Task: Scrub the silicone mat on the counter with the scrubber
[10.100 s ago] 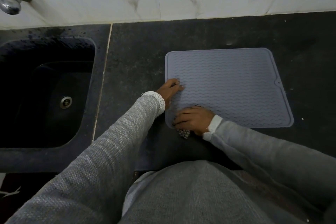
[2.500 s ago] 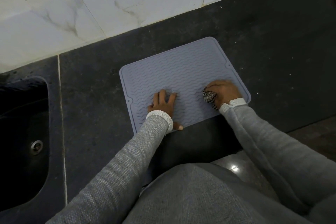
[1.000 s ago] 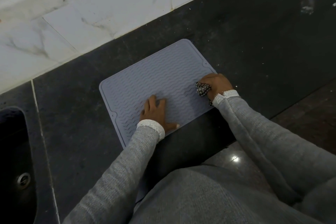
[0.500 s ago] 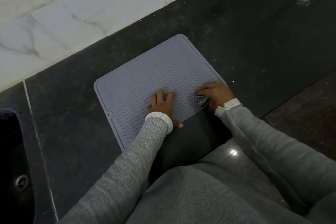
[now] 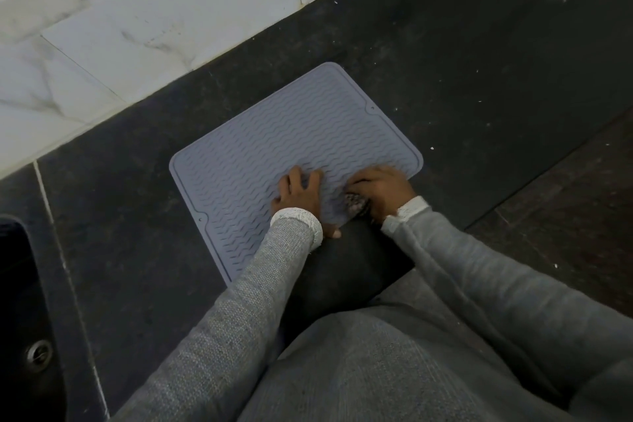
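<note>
A grey silicone mat [image 5: 274, 147] with wavy ridges lies flat on the dark stone counter [image 5: 445, 62], turned at an angle to the counter's edge. My left hand [image 5: 299, 195] presses flat on the mat's near part, fingers spread, thumb over the mat's near edge. My right hand [image 5: 380, 192] is closed around a dark patterned scrubber [image 5: 356, 204], which rests on the mat near its near right corner. Most of the scrubber is hidden under my fingers.
A black sink [image 5: 20, 319] with a metal drain [image 5: 37, 355] is at the lower left. A white marble wall [image 5: 137, 10] runs along the back. The counter's front edge [image 5: 534, 175] drops to a dark floor at the right. Pale specks dot the counter.
My right hand with the scrubber has slid along the mat's near right part, back toward my left hand. The left hand stays pressed on the mat. The view has shifted slightly.
</note>
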